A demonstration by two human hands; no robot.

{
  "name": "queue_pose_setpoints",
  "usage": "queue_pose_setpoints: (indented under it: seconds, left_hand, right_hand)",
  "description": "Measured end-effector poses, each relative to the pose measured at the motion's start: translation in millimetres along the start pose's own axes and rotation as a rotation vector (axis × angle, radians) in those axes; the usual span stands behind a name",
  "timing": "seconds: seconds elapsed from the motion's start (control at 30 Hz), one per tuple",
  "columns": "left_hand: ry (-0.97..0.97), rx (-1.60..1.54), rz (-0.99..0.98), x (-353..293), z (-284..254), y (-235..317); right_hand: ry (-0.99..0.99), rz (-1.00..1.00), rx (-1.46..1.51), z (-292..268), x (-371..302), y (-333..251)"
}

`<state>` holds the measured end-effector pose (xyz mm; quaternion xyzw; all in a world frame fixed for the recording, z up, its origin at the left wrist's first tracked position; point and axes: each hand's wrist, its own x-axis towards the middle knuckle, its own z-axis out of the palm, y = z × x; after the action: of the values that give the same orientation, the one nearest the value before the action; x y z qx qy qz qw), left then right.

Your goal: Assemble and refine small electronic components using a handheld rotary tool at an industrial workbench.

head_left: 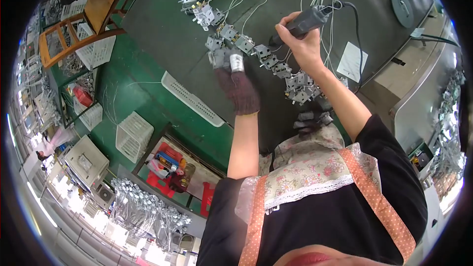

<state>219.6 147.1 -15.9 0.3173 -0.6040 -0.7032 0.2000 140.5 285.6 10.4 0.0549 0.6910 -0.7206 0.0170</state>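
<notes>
My right hand [306, 44] is bare and closed round a black electric screwdriver [308, 22]. Its nose points down and left toward a row of small silvery metal units with wires [266, 56]. My left hand [234, 76] wears a maroon knitted glove with grey finger covers and a white band on one finger. It rests at the left part of the row, against a metal unit [215, 43]. Its fingers are blurred, so their grip is unclear. More metal units [301, 88] are clustered under my right forearm, and another group [199, 10] lies farther off.
A black cord [358, 34] runs from the screwdriver along the right of the dark worktable [172, 34]. White paper [352, 61] and a round grey disc [402, 8] lie at right. A perforated white strip [189, 99] borders the left edge. Beyond are a white basket [134, 136] and wooden chair [74, 34].
</notes>
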Motion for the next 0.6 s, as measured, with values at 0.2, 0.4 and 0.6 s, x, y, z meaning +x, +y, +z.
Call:
queue_pose_setpoints:
  seconds: [0.2, 0.4, 0.6]
  left_hand:
    - [-0.011, 0.296, 0.148, -25, 16, 0]
    - [-0.053, 0.302, 0.137, -1, 4, -28]
    - [-0.17, 0.177, -0.208, 19, 15, -27]
  right_hand:
    - [-0.042, 0.021, -0.069, -7, -6, -2]
    - [-0.091, 0.111, -0.021, -13, -13, 4]
    - [-0.079, 0.125, -0.064, -11, -14, 2]
